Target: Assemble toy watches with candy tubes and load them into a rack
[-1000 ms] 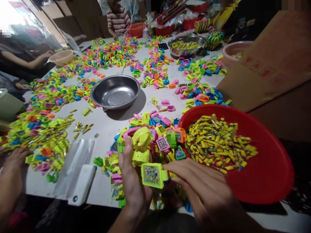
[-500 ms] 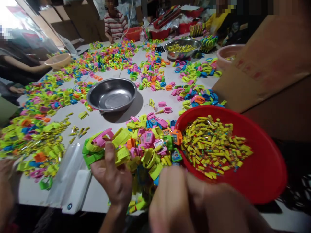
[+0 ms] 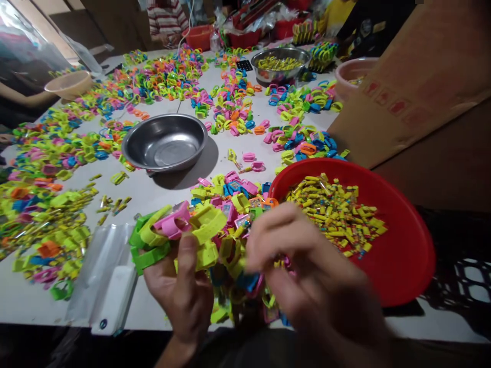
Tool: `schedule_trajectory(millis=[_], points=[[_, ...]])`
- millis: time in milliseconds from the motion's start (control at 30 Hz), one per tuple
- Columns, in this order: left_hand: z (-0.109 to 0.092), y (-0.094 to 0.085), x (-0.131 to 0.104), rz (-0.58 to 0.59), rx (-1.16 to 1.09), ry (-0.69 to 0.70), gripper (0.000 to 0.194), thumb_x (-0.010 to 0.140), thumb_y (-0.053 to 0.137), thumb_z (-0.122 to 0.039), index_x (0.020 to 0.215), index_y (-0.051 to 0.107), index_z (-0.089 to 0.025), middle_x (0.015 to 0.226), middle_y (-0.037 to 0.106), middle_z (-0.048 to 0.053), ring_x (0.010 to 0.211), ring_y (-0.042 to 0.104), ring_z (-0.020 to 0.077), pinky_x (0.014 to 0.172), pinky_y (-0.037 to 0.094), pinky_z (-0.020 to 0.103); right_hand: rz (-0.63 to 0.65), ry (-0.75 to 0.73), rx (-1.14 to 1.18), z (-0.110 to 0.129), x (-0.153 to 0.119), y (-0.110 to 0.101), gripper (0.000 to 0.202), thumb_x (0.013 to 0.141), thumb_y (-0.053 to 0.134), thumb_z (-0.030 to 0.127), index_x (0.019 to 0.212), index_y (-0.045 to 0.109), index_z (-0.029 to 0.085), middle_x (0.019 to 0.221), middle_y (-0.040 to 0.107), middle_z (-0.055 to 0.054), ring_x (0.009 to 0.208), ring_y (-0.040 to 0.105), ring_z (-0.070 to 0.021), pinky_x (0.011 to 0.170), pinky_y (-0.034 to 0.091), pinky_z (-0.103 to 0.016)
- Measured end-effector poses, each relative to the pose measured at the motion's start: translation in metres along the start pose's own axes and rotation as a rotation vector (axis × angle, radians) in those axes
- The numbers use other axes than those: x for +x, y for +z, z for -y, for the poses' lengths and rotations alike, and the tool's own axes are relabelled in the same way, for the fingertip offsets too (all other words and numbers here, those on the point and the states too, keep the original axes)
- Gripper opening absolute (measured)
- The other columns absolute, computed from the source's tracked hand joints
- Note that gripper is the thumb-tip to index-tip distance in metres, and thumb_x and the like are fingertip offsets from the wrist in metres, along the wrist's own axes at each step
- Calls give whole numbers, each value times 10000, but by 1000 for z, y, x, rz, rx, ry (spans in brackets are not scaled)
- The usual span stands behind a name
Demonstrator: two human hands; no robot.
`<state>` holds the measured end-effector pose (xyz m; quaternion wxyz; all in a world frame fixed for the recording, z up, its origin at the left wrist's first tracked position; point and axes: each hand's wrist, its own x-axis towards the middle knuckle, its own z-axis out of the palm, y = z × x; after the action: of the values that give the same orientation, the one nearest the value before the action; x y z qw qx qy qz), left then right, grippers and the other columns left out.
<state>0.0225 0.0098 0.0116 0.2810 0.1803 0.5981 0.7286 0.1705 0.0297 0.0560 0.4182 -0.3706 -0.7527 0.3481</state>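
My left hand (image 3: 186, 296) is closed round several plastic toy watches, with a pink toy watch (image 3: 172, 220), a yellow-green toy watch (image 3: 207, 223) and a green band (image 3: 152, 257) showing above the thumb. My right hand (image 3: 307, 260), blurred, hovers with bent fingers over the front of the toy watch pile (image 3: 233, 197). Whether anything is between its fingertips I cannot tell. Just beyond it, a red basin (image 3: 406, 255) holds many small yellow-capped clear tubes (image 3: 330, 204) with coloured contents.
An empty steel bowl (image 3: 169, 145) stands mid-table. Left of my hands lie a white bag sealer (image 3: 115, 296) and clear plastic bags (image 3: 97, 255). A cardboard box (image 3: 414, 92) rises at right. Loose toy watches (image 3: 169, 76) spread across the table; people sit at the far side.
My right hand has risen from the near edge to over the pile, its fingers loosening. My left hand still holds the toy watches, now turned slightly. The whole view has shifted a little.
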Motion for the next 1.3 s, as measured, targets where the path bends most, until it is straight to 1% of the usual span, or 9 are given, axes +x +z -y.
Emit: schedule_trajectory(millis=[133,233,333,533,700,867,1000,1200,1300], points=[[1,0,-10,54,18,48,367,799,913,-345,1118,761,-245,1140,774,1,1001,736,169,909,581,214,11,-104,165,-24,13,6,298,1029,570,46,1242,676,226,1242,701,-20,1228,636,-128,1113,495,-216],[-1,2,-14,93,31,49,365,791,918,-322,1103,757,-223,1025,778,22,960,749,185,891,589,233,46,-131,242,-37,14,7,255,1007,612,31,1199,705,172,1158,736,-37,1118,693,-123,1026,536,-209],[-6,4,-14,117,62,29,440,764,937,-339,1143,745,-224,1045,777,37,957,759,202,864,608,249,35,-82,230,-41,11,4,260,993,655,48,1191,718,203,1091,765,-24,993,725,-131,902,578,-216],[-11,2,-13,193,140,57,389,789,917,-310,1130,738,-247,1002,786,21,950,768,192,879,613,241,137,-138,138,-44,14,-5,234,989,642,38,1150,732,182,1051,777,-33,968,739,-126,891,581,-194],[-7,-2,-10,309,178,72,457,852,876,-313,1270,707,-238,1028,794,40,978,785,203,883,632,247,222,33,167,-42,20,-11,156,985,687,107,1084,744,213,1008,793,32,913,731,-84,879,542,-148],[1,-7,-7,422,189,201,412,893,842,-262,1279,700,-237,1055,806,23,937,799,164,846,634,196,290,322,261,-34,25,-15,123,909,746,112,900,748,234,826,758,81,755,679,-63,685,497,-125],[5,-11,-4,438,124,105,459,880,864,-267,1307,696,-262,1195,784,30,1075,778,180,927,627,209,322,391,346,-32,27,-18,116,906,748,133,917,772,246,777,745,89,657,633,-64,583,469,-151],[8,-11,-1,449,67,10,522,905,846,-296,1390,653,-296,1227,775,27,1096,772,187,950,629,234,287,211,252,-37,26,-19,134,946,747,160,1057,786,225,1031,820,52,942,736,-86,817,521,-159],[9,-11,0,434,60,12,571,900,850,-291,1427,629,-303,1230,772,31,1141,759,198,972,622,240,278,145,280,-40,24,-18,140,967,738,160,1088,778,219,1036,809,60,946,736,-57,843,516,-128]])
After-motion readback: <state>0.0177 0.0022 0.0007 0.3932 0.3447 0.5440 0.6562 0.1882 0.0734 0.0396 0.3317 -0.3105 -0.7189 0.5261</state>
